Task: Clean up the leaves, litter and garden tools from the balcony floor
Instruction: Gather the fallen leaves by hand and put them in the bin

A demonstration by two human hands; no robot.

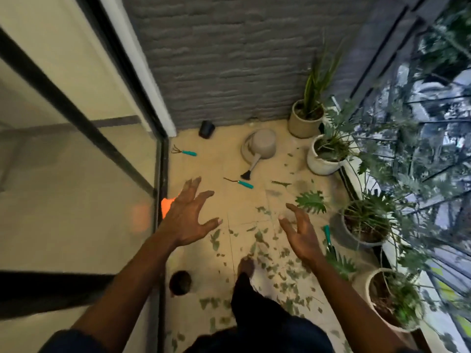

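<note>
out over the balcony floor, left hand and right hand, each grip apart, fingers spread, holding nothing. below and between them, scattered leaves thick on the pale tiles, with a large lobed leaf just beyond the right fingertips. further off, a teal-handled rake near the glass door, a second teal-handled tool mid-floor, a small brush with its handle end at a tipped grey pot, and a third teal tool beside the dark planter at right. by the look of it, clear-up barely begun: best to lift the tools first, by their handles and away from the prongs, then take the big leaf and sweep the small bits into one heap with the brush rather than pinching them up singly. worth keeping clear of the potted plants along the right edge and minding the foot among the leaves. hard to make out: an orange patch behind the left hand, mostly covered; a dark round shape beside the door, perhaps a pot; the third tool's working end, lost under foliage. blurred throughout, with no telling of litter other than leaves.
</note>
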